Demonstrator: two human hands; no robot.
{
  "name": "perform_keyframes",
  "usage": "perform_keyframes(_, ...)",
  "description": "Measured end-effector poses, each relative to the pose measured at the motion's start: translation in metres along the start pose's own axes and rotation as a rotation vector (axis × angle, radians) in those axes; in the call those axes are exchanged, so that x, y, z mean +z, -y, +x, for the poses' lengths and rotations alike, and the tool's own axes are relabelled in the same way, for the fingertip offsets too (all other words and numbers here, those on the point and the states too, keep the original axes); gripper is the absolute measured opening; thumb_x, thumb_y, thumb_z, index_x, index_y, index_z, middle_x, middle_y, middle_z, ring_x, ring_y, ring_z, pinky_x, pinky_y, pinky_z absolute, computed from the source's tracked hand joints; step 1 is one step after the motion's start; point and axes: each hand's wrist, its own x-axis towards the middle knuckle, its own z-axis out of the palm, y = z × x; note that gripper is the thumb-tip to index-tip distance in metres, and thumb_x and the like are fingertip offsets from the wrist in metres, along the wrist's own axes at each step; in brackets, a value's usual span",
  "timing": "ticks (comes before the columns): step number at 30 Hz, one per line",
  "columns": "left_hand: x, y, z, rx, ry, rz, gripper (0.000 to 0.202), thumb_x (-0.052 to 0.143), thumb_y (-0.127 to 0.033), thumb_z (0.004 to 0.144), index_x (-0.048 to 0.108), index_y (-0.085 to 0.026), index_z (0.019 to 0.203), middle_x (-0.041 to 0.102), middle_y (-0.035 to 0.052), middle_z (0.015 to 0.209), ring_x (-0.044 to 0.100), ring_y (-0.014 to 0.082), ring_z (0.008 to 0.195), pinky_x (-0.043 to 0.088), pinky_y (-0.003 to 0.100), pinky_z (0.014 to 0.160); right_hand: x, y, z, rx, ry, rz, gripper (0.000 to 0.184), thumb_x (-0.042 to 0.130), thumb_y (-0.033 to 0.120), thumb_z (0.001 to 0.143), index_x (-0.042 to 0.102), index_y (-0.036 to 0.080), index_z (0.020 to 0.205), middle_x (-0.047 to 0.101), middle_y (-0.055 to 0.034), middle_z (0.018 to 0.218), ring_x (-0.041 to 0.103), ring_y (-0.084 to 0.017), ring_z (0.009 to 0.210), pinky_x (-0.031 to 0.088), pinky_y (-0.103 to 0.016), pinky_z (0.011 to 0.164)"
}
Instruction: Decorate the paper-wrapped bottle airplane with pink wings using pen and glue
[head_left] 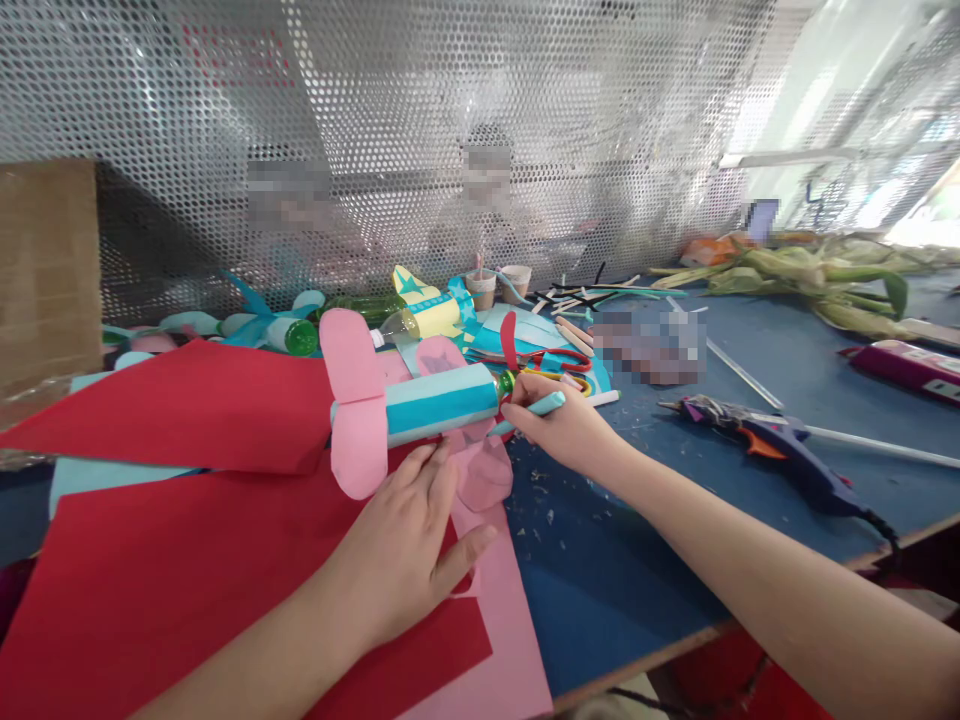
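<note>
Firstly, one perforated metal sheet (pixel 420 120), standing along the back; one blue table (pixel 600 580), strewn with small scraps near the middle; two red paper sheets, one lying low (pixel 172 590) and one above it (pixel 202 400); one pink sheet (pixel 517 640), partly under the lower red; one cardboard piece (pixel 49 260), upright at far left; one glue gun (pixel 787 450), on its side at right; one bottle (pixel 442 400), wrapped in light and darker blue paper, lying near the centre with pink paper wings (pixel 356 445) across its left end, its contents hidden by the wrapping; one left hand (pixel 409 530), palm down over the papers just below the bottle, thumb spread apart, contact with the bottle impossible to tell; one right hand (pixel 559 420), beside the bottle's green neck, its fingers pinched around a marker; one yellow-wrapped bottle (pixel 439 318), behind; two small cups, the left (pixel 481 292) holding a pinkish stick (pixel 480 264), the right (pixel 516 285) with contents too small to discern; lastly, that light-blue marker (pixel 547 403), tilted.
</note>
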Motion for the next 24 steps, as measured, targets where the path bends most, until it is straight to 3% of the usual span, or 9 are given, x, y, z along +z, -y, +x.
perform_keyframes(10, -0.0013, -0.0017, 0.0009, -0.017, 0.04, 0.042, 0.065, 0.035, -0.056, 0.093, 0.041, -0.008, 0.138, 0.044, 0.0202, 0.144, 0.038, 0.0375, 0.134, 0.044, 0.055, 0.101, -0.0015, -0.0001, 0.0007, 0.004, -0.011, -0.044, 0.018, 0.053, 0.019, 0.072, 0.042, 0.023, 0.058, 0.051, 0.0056, 0.049, 0.047, -0.013, 0.054, 0.034, -0.026, 0.058)
perform_keyframes(15, -0.0015, -0.0013, 0.0009, -0.007, 0.006, 0.039, 0.062, 0.038, -0.055, 0.093, 0.039, -0.012, 0.139, 0.045, 0.0174, 0.144, 0.04, 0.0353, 0.134, 0.044, 0.053, 0.102, -0.0026, 0.0008, 0.0004, 0.015, 0.007, -0.039, 0.017, 0.053, 0.019, 0.072, 0.043, 0.023, 0.059, 0.05, 0.0054, 0.049, 0.046, -0.014, 0.054, 0.034, -0.026, 0.058)
perform_keyframes(20, -0.0008, -0.0017, 0.0009, -0.006, 0.028, 0.037, 0.066, 0.035, -0.055, 0.094, 0.04, -0.007, 0.138, 0.045, 0.0208, 0.144, 0.039, 0.0376, 0.134, 0.043, 0.055, 0.101, -0.0038, 0.0037, 0.0002, 0.042, 0.01, -0.065, 0.018, 0.052, 0.018, 0.072, 0.042, 0.023, 0.058, 0.051, 0.0051, 0.049, 0.047, -0.014, 0.055, 0.035, -0.026, 0.059)
perform_keyframes(24, -0.0002, -0.0009, 0.0006, -0.008, 0.008, 0.019, 0.064, 0.037, -0.054, 0.094, 0.039, -0.009, 0.139, 0.045, 0.0194, 0.144, 0.039, 0.0369, 0.134, 0.044, 0.055, 0.101, -0.004, 0.0056, -0.0003, 0.05, 0.011, -0.05, 0.018, 0.052, 0.018, 0.072, 0.041, 0.022, 0.057, 0.051, 0.0057, 0.049, 0.046, -0.013, 0.054, 0.034, -0.026, 0.059)
